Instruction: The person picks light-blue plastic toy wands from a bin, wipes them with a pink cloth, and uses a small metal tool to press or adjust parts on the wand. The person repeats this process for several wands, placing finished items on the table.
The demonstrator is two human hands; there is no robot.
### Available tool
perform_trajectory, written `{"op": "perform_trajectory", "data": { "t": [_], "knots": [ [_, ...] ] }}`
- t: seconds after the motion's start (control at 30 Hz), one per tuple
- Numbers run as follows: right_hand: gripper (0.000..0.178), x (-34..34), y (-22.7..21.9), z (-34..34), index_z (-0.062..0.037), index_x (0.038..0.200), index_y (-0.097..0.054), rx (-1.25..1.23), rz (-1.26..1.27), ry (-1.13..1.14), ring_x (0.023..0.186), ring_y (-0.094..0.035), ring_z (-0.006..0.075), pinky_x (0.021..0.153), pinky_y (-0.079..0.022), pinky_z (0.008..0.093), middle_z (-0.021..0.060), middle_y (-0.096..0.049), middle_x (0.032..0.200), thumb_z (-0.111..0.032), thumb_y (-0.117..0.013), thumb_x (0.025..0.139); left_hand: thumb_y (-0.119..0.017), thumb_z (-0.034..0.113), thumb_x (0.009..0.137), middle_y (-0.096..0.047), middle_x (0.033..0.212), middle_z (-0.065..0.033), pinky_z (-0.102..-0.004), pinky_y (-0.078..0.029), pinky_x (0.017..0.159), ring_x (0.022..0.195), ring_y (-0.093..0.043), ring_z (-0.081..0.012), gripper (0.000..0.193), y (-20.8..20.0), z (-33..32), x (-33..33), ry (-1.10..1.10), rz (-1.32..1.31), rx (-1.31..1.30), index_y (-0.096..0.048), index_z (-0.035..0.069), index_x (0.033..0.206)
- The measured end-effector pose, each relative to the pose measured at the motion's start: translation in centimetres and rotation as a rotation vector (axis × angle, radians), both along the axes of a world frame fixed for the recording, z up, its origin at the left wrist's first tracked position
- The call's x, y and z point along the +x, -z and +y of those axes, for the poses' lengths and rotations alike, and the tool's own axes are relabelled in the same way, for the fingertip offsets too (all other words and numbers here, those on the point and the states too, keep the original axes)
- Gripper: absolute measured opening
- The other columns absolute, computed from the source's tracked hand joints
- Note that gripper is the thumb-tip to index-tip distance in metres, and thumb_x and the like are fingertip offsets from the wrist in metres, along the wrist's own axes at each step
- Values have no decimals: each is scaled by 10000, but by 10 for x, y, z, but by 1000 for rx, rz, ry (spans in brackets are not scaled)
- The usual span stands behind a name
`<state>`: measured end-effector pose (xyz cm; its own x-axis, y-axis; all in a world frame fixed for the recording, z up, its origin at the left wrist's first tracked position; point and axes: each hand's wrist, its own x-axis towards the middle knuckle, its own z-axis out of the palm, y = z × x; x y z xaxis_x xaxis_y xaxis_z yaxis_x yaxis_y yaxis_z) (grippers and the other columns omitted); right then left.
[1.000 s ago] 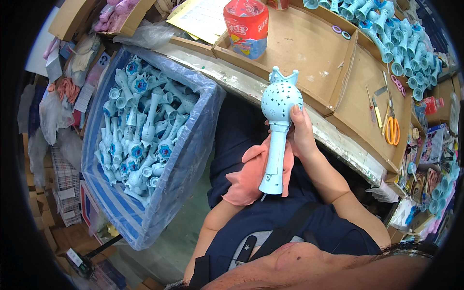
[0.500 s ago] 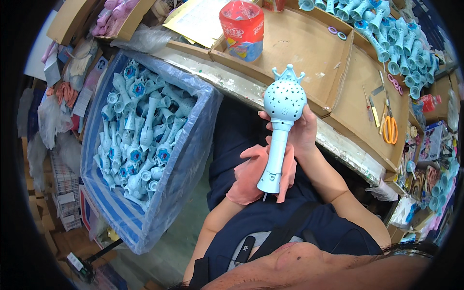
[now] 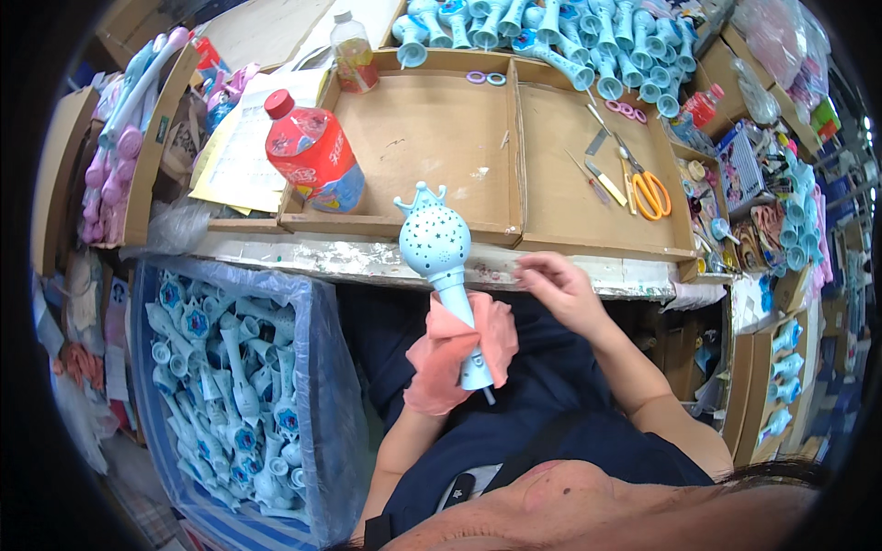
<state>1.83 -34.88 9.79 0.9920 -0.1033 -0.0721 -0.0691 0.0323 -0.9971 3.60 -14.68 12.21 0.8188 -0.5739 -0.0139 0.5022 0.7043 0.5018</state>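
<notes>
Light blue toy wand (image 3: 441, 275) with a crown-topped, star-pierced round head, held upright over the lap, just in front of the table (image 3: 367, 259) edge. Gripped low on the handle by the left hand (image 3: 450, 354), closed around it through a salmon-pink cloth (image 3: 432, 367) that hides the fingers. Right hand (image 3: 556, 289) free of the wand, just beside it to the right, fingers loosely curled near the table edge, holding nothing that can be made out. On the table beyond, two shallow cardboard trays (image 3: 514, 156) side by side; a red bottle (image 3: 312, 156) lying tilted at the left tray's corner, a clear bottle (image 3: 351, 53) farther back. Orange-handled scissors (image 3: 648, 188) and a few slim metal tools in the right tray. Heap of matching blue wands (image 3: 551, 37) at the table's far edge. To the left, beside the knees, a plastic-lined blue bin (image 3: 317, 367) full of more blue wands. Pink wands (image 3: 115, 156) in a cardboard box at far left.
</notes>
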Motion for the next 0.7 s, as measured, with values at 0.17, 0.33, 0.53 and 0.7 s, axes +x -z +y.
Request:
{"op": "perform_trajectory", "data": {
  "t": [0.17,0.33,0.53,0.7],
  "knots": [
    [189,-38,-16,-41,24,1177,-670,-149,-56,389,958,-667,103,869,-538,264,62,-726,1063,-80,-623,1026,-573,89,909,-597,606,-144,-348,-470,563,555,-573,-251,121,2,2,5,106,-35,-63,-464,42,894],
    [210,3,-23,-115,17,1139,-688,-663,-65,522,932,-664,140,860,-521,268,63,-712,985,-147,-656,1012,-567,92,892,-600,633,-164,-334,-491,551,566,-586,-250,125,-3,8,11,139,-79,-23,-479,23,949],
    [254,78,3,-194,-20,1110,-680,-1369,-15,415,983,-671,336,852,-543,427,163,-701,1068,-217,-679,950,-636,235,857,-625,674,-171,-297,-476,524,578,-592,-224,245,3,-21,24,217,-185,-109,-554,4,866],
    [244,83,25,-214,-19,1073,-690,-1456,180,273,1025,-657,382,886,-528,460,203,-689,1091,-223,-664,942,-639,243,866,-621,659,-154,-282,-454,568,570,-569,-220,246,4,-32,14,142,-186,-58,-565,8,860]
  ]
}}
